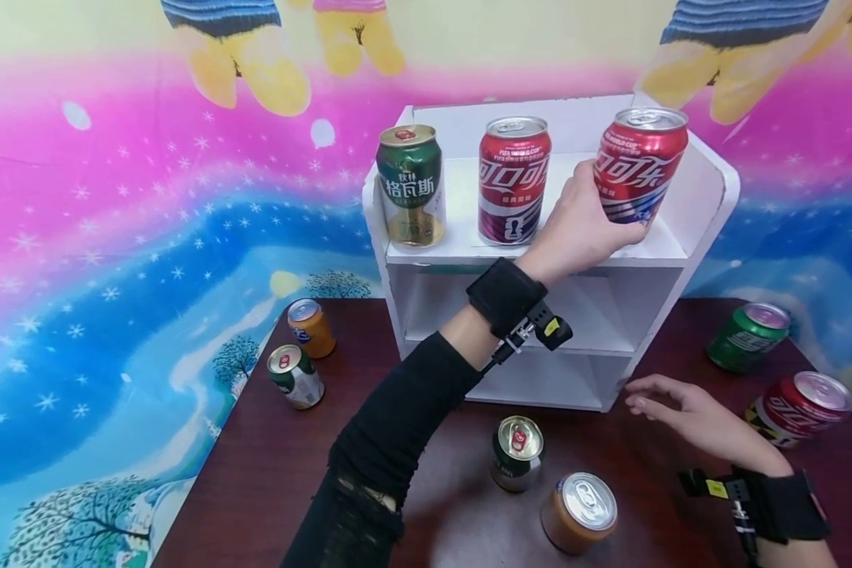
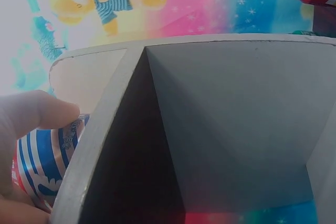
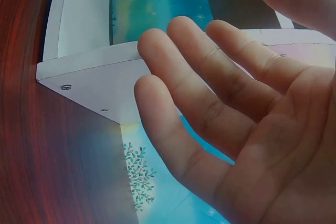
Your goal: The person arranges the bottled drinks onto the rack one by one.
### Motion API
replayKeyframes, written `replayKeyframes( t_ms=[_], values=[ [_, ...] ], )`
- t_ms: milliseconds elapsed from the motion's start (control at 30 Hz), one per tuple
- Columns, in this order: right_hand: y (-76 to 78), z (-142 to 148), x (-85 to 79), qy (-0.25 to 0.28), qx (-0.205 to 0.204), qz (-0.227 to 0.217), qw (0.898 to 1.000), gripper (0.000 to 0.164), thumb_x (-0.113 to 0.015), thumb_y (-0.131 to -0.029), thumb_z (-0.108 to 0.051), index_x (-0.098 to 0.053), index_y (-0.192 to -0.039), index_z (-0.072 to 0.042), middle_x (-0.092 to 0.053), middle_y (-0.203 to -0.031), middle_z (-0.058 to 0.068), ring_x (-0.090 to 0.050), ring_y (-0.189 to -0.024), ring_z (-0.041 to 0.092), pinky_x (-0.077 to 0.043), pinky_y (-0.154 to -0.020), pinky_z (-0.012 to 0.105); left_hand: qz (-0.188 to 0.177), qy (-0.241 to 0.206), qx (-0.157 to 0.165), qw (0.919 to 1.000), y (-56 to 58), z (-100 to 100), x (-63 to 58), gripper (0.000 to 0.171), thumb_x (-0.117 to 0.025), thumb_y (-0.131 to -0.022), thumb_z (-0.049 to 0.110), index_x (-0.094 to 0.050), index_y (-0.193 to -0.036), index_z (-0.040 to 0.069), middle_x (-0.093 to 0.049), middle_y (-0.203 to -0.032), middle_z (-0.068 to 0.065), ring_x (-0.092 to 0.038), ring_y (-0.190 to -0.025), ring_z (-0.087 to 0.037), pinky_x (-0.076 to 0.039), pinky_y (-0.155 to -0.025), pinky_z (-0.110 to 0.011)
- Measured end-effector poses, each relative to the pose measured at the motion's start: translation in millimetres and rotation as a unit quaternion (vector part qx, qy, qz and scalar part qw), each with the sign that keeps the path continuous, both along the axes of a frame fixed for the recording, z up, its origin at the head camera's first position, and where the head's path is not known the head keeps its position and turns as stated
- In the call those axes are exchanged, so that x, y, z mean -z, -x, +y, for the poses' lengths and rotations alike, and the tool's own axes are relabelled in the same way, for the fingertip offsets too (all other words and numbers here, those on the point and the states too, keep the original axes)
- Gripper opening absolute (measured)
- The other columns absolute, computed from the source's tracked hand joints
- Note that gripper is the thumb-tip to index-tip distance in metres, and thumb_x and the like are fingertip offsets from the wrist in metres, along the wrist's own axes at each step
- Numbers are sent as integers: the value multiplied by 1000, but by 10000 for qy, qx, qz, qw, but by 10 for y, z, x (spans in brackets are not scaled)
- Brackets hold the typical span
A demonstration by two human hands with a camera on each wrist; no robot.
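Red can (image 1: 642, 162) partly hidden by left grip (image 1: 584, 223) holding it; right grip (image 1: 703, 418) relaxed.

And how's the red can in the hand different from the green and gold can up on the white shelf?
The red can is mostly red with white writing; the green and gold can is green above and gold lower down. The red can has a silver top, the green and gold can a gold one. The left hand grips the red can, while the green and gold can stands untouched. Both are drink cans.
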State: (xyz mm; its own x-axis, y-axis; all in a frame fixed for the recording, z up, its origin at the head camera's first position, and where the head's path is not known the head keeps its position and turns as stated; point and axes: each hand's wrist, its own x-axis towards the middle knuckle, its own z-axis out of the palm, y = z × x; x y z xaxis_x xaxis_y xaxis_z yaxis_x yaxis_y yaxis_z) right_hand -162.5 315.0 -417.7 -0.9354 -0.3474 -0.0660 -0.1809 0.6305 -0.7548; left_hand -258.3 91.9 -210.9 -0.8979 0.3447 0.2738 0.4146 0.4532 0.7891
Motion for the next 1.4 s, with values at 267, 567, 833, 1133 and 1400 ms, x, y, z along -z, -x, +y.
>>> replayKeyframes(
  t_ms=[267, 567, 833, 1133, 1400],
  values=[
    [-8, -60, -53, -606, 275, 215, 9976, 39, -54, -97, -33, -56, -123, -3, -63, -109, 11, -59, -93, 20, -51, -73, 28, 50, 49, -47, 10000, -16, 3, -23, 87, -80, -74, 33, -26, -142, 20, -44, -123, 10, -42, -108, 1, -39, -92, -18],
    [14, -51, -27, -827, 344, 270, 9956, 42, -54, -97, -35, -56, -123, -2, -62, -111, 12, -57, -100, 30, -51, -76, 45, -174, -200, 247, 9993, 15, -6, -20, 90, -77, -78, 26, -19, -147, 22, -44, -133, 10, -45, -115, 0, -37, -98, -22],
    [21, -52, -31, -909, 348, 315, 9948, 42, -53, -97, -35, -57, -122, -2, -62, -111, 13, -57, -99, 30, -50, -75, 43, 29, -90, 49, 9999, 4, -14, -12, 88, -78, -77, 28, -24, -145, 19, -45, -128, 9, -45, -113, 0, -37, -96, -20],
    [14, -50, -2, -889, 355, 274, 9950, 42, -53, -97, -35, -57, -122, -2, -62, -111, 13, -57, -100, 31, -50, -76, 44, 42, -238, 5, 9997, -9, 6, -3, 88, -76, -79, 27, -21, -147, 20, -43, -131, 9, -44, -115, 0, -36, -98, -21],
    [-4, -31, 15, -907, 365, 231, 9949, 42, -54, -96, -36, -57, -122, -3, -61, -113, 14, -57, -101, 31, -50, -76, 47, -100, -305, 72, 9995, -16, 6, 19, 85, -74, -80, 24, -22, -146, 20, -45, -132, 9, -46, -114, -1, -38, -98, -24]
  ],
)
